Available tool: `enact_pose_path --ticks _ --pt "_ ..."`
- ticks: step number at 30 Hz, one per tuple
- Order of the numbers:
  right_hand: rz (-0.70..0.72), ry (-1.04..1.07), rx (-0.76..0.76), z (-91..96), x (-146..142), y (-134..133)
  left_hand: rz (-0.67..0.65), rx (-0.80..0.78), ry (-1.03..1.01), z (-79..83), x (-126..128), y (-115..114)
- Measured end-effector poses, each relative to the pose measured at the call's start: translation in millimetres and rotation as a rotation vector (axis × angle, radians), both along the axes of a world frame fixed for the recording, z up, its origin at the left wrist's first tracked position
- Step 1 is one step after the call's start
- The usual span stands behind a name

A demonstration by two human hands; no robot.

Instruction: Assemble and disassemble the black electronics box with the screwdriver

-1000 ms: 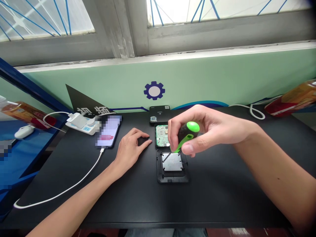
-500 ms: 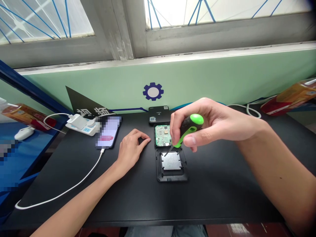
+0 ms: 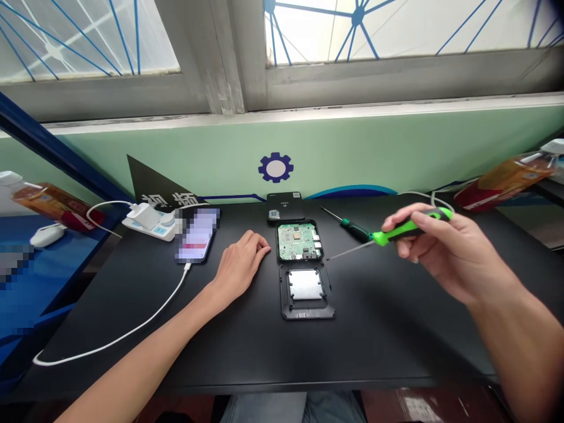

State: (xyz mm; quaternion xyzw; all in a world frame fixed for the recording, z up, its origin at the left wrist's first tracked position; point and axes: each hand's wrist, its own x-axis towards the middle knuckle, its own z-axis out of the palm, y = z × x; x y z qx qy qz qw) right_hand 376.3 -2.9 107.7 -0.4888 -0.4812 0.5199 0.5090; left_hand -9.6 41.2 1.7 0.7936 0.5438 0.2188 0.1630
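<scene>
My right hand [image 3: 436,241] grips a green and black screwdriver [image 3: 409,228], whose thin shaft points left. Its tip hovers or rests near the lower right corner of an opened black case holding a green circuit board [image 3: 299,239]; contact is hard to tell. Below that case lies a black cover with a silver metal plate [image 3: 305,285]. To the left of the board, my left hand [image 3: 241,261] rests on the table with its fingers curled together and nothing visible in them. A second screwdriver [image 3: 352,228], dark green and black, lies behind the held one.
A black box [image 3: 284,207] sits behind the circuit board. On the left are a phone [image 3: 197,236] on a white cable [image 3: 145,332] and a white power strip [image 3: 152,222]. Drink bottles stand tilted in view at left [image 3: 57,205] and right [image 3: 502,182].
My right hand has moved right with the screwdriver, away from above the metal plate, uncovering the board and second screwdriver. My left hand stays beside the case, its fingers drawn in more.
</scene>
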Motion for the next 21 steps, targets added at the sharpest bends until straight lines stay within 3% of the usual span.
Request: enact_pose_path --ticks 3,5,7,12,16,21 --pt "-0.201 0.039 -0.051 -29.5 13.2 -21.0 -0.011 0.005 0.004 -1.5 -1.8 -1.1" --pt "-0.233 0.072 -0.126 -44.1 19.2 -34.2 -0.017 0.007 -0.002 -1.3 -2.7 -1.5" --pt "-0.342 0.117 -0.119 -54.2 22.5 -45.7 -0.016 0.012 -0.015 0.6 -3.0 -1.9" --pt "-0.445 0.146 -0.121 -70.4 24.1 -64.0 0.030 0.052 -0.043 8.5 -2.2 -3.6" --pt "-0.485 0.087 -0.149 -81.8 23.7 -73.5 0.015 0.041 -0.015 7.8 -2.9 -5.8" --pt "-0.412 -0.038 -0.171 -91.8 19.3 -82.3 -0.014 0.017 0.017 0.8 -4.3 -7.0"
